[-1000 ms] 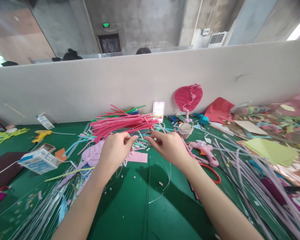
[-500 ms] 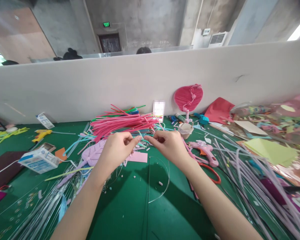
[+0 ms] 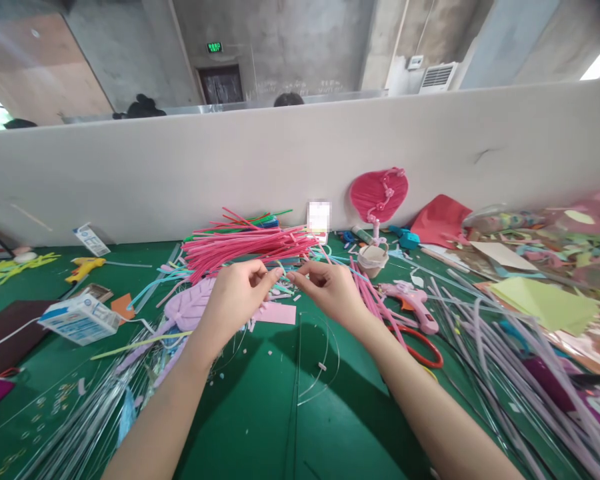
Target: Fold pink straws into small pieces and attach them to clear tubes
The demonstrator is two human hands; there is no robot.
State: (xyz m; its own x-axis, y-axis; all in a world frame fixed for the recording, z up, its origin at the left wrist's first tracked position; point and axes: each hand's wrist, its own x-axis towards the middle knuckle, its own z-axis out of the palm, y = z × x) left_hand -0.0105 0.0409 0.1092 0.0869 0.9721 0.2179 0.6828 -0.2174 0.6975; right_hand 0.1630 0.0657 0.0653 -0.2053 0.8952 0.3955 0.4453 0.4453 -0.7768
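My left hand (image 3: 237, 293) and my right hand (image 3: 327, 287) meet almost tip to tip above the green table, thumbs and forefingers pinched. Between the fingertips shows a short pale green pipe cleaner (image 3: 281, 266); the fingers hide most of it. Just behind lies a thick heap of pink and red pipe cleaners (image 3: 245, 250). A pink card (image 3: 279, 313) lies below the fingertips, and a lilac leaf shape made of pipe cleaners (image 3: 187, 303) lies beside my left wrist. A thin clear loop of thread or wire (image 3: 339, 360) rests on the table between my forearms.
At right are red-handled scissors (image 3: 430, 350), a pink glue gun (image 3: 413, 303), a small pot (image 3: 373, 259) with a pink fan shape (image 3: 380, 195), and lilac pipe cleaners (image 3: 510, 360). At left are a yellow glue gun (image 3: 85, 268), a carton (image 3: 80, 320) and thin wires (image 3: 90, 413).
My right hand and forearm have shifted slightly left, showing more of the pink pipe cleaners and scissors beside them. Both hands keep their pinch; the view has moved a little.
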